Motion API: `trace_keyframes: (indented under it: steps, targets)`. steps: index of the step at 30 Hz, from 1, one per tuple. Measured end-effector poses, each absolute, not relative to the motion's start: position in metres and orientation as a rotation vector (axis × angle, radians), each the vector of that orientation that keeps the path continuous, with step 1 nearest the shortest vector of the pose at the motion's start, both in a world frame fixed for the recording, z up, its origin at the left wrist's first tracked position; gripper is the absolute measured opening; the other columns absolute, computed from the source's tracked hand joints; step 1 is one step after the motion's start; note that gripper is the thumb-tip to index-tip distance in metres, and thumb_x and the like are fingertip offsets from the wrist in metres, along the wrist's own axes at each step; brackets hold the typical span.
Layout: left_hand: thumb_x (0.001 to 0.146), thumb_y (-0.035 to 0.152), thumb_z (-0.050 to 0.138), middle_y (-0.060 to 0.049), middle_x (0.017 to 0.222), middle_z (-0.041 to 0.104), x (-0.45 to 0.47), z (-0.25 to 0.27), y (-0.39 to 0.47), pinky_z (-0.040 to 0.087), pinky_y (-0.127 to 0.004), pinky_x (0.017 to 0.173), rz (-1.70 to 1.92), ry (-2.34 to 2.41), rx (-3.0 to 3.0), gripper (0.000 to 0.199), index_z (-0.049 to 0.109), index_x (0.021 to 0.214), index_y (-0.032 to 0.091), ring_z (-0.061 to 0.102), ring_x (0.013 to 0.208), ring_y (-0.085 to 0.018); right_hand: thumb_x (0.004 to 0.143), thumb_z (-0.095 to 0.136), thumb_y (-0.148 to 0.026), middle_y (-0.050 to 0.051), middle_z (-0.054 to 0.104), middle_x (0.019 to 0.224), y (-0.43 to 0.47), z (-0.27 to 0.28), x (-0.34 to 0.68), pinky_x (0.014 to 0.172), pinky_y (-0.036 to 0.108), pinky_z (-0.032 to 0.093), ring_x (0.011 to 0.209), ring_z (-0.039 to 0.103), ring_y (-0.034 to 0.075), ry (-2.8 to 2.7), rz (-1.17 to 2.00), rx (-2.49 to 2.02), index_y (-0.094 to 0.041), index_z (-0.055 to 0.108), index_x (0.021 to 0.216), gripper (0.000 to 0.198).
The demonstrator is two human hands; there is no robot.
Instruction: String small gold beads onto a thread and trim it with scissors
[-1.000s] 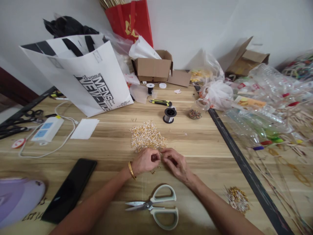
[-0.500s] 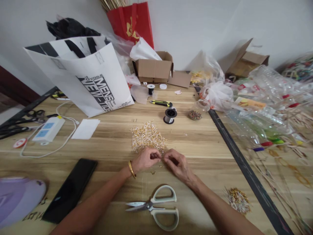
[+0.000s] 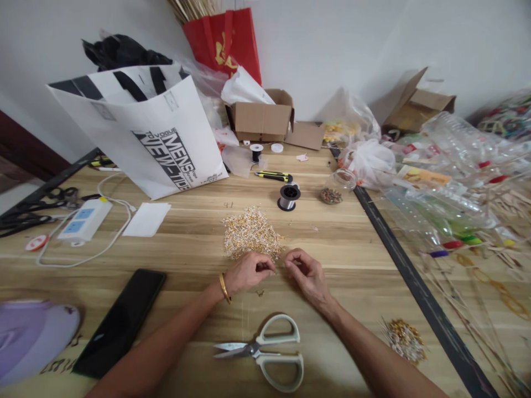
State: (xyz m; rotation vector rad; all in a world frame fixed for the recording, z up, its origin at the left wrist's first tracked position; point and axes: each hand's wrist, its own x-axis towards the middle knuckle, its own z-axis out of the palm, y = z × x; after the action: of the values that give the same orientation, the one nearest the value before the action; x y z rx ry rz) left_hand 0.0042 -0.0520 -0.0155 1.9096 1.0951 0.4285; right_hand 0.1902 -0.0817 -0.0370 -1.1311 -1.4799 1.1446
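My left hand, with a gold bangle at the wrist, pinches something tiny between thumb and forefinger. It is too small to name. Just to its right, my right hand has thumb and fingertips pressed together, and what is in them, if anything, cannot be made out. A small gap separates the fingertips of both hands. Directly beyond them lies a heap of small gold and clear beads. A few gold bits rest below my left hand. White-handled scissors lie nearer, between my forearms.
A wire spool, a yellow-black utility knife and a jar of beads stand or lie beyond the heap. A phone is at left. A bunch of beaded wires lies right of my right forearm. Plastic bottles crowd the right.
My right hand has moved slightly right, away from my left hand, so their fingertips are now apart. My left hand stays nearly in place.
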Motion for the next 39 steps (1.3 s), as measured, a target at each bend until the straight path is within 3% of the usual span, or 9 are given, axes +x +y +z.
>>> trace_keyframes:
  steps: [8,13,18,23,25,30,39]
  targets:
    - [0.076,0.021,0.058,-0.001,0.066,0.064,0.002,-0.015,-0.051,0.037,-0.018,0.055,0.434,1.08,1.874,0.014,0.069,0.077,0.013,0.05,0.058,-0.009,0.079,0.062,-0.04,-0.001,0.052,0.065,-0.079,-0.034,0.191,0.048,0.022,0.041,0.054,0.047,0.011,-1.294,1.22,-1.143,-0.018,0.056,0.077,0.024]
    - [0.077,0.022,0.056,0.0,0.065,0.064,0.001,-0.014,-0.05,0.037,-0.019,0.057,0.426,1.081,1.857,0.015,0.069,0.076,0.012,0.05,0.058,-0.01,0.082,0.058,-0.036,0.0,0.052,0.068,-0.079,-0.035,0.191,0.049,0.021,0.041,0.056,0.047,0.011,-1.355,1.169,-1.144,-0.017,0.055,0.079,0.02]
    - [0.076,0.021,0.056,0.0,0.064,0.064,0.0,-0.012,-0.05,0.037,-0.019,0.058,0.415,1.076,1.867,0.015,0.069,0.075,0.013,0.051,0.058,-0.01,0.086,0.053,-0.026,0.008,0.057,0.091,-0.083,-0.035,0.191,0.05,0.021,0.042,0.07,0.053,0.014,-1.606,0.881,-1.115,-0.017,0.056,0.079,0.012]
    - [0.076,0.02,0.056,0.0,0.062,0.064,0.0,-0.014,-0.05,0.036,-0.019,0.057,0.412,1.093,1.881,0.016,0.069,0.074,0.013,0.051,0.058,-0.01,0.086,0.051,-0.019,0.011,0.056,0.105,-0.086,-0.036,0.191,0.044,0.022,0.039,0.056,0.049,0.01,-1.782,0.645,-1.078,-0.018,0.056,0.082,0.007]
    - [0.076,0.02,0.056,0.001,0.061,0.063,0.001,-0.014,-0.051,0.036,-0.019,0.057,0.415,1.103,1.897,0.015,0.069,0.074,0.013,0.051,0.058,-0.01,0.087,0.05,-0.018,0.011,0.056,0.107,-0.088,-0.035,0.19,0.048,0.024,0.043,0.059,0.052,0.011,-1.873,0.633,-1.033,-0.019,0.056,0.084,0.007]
    - [0.074,0.018,0.057,0.001,0.061,0.063,0.003,-0.011,-0.053,0.037,-0.02,0.059,0.437,1.123,1.953,0.013,0.069,0.072,0.014,0.052,0.058,-0.011,0.089,0.047,-0.014,0.01,0.06,0.1,-0.089,-0.037,0.187,0.076,0.03,0.05,0.09,0.059,0.018,-2.075,0.625,-0.889,-0.019,0.057,0.09,0.011]
    - [0.074,0.016,0.057,0.001,0.062,0.064,0.007,-0.012,-0.056,0.038,-0.02,0.059,0.476,1.1,1.949,0.012,0.069,0.072,0.014,0.053,0.059,-0.011,0.091,0.044,-0.016,0.009,0.062,0.09,-0.089,-0.041,0.188,0.073,0.029,0.051,0.085,0.06,0.018,-2.115,0.625,-0.887,-0.02,0.056,0.092,0.013]
